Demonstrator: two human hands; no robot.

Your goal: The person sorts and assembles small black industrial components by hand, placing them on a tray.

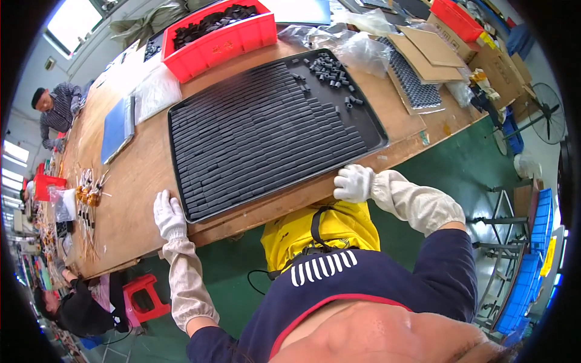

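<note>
A large black tray [373,121] lies on the wooden table in front of me. Rows of short black tubes [260,133] are packed tightly over most of it. Loose black tubes [330,69] are scattered at its far right corner, where bare tray shows. My left hand [168,213], in a white glove, rests on the table beside the tray's near left corner, fingers stretched out and holding nothing. At the table's near edge, just in front of the tray's right part, my right hand [354,183] is gloved too and curled closed. Whatever its fingers hold, if anything, is hidden.
Behind the tray stands a red bin [221,45] of black pieces. Cardboard sheets [426,57] and plastic bags [363,51] lie at the far right. A blue folder-like pack [118,129] is on the left. Two people sit along the left side; a red stool [146,297] stands below.
</note>
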